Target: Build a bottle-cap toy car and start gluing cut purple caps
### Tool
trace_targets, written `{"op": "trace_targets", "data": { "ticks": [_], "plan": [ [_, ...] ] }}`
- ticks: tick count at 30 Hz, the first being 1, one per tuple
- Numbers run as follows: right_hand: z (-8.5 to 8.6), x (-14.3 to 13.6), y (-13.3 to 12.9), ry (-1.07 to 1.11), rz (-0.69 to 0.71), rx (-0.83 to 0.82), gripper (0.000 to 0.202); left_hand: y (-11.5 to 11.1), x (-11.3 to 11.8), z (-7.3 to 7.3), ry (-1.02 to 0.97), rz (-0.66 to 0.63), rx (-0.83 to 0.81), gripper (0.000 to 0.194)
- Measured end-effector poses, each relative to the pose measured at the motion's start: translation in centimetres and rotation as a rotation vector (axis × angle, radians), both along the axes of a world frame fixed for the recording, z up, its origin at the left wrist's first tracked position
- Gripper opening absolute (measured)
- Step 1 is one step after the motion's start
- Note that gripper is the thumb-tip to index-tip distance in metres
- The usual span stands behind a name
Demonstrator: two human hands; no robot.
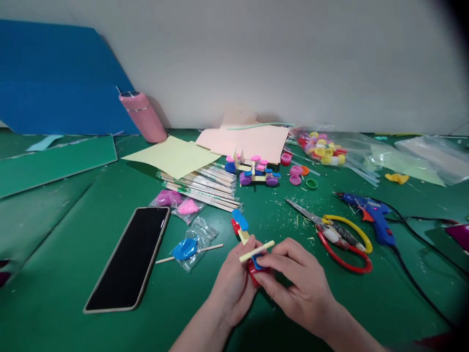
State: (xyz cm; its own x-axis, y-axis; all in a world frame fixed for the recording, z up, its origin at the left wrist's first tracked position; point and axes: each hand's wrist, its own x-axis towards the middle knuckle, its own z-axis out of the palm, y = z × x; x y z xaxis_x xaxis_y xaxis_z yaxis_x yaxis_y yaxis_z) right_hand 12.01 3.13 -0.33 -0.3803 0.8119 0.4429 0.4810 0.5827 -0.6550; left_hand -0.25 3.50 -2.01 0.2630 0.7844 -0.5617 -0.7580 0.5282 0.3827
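Note:
Between my two hands, low in the middle of the view, is a small craft-stick toy car (257, 251) with red round parts and blue clay pieces. My left hand (233, 281) is closed round its body from the left and below. The fingers of my right hand (302, 283) pinch the near end, by a blue clay piece (257, 262) and a red part. A pale stick lies across the car there. Another blue piece (240, 219) tops the far end. My fingers hide much of the car's middle.
Beyond stands another toy car (258, 174) with purple wheels. Scissors (333, 234) and a blue glue gun (373, 215) with its cord lie right. A phone (128, 259), bagged clay (185, 249) and wrapped sticks (205, 186) lie left. A pink tumbler (142, 116) leans behind.

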Motion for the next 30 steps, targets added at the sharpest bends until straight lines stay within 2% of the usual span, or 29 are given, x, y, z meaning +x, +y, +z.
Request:
{"op": "trace_targets", "data": {
  "ticks": [7,13,30],
  "plan": [
    [-0.2,-0.9,-0.4,0.011,-0.118,0.008,0.007,-0.2,0.2,0.1,0.143,0.114,0.108,0.02],
    [-0.3,-1.5,-0.5,-0.019,-0.173,0.022,0.005,-0.6,0.4,0.2,0.281,0.151,0.126,0.022],
    [-0.3,-1.8,-0.6,-0.007,-0.209,0.055,0.01,-0.7,0.5,0.2,0.287,0.154,0.127,0.021]
  ]
}}
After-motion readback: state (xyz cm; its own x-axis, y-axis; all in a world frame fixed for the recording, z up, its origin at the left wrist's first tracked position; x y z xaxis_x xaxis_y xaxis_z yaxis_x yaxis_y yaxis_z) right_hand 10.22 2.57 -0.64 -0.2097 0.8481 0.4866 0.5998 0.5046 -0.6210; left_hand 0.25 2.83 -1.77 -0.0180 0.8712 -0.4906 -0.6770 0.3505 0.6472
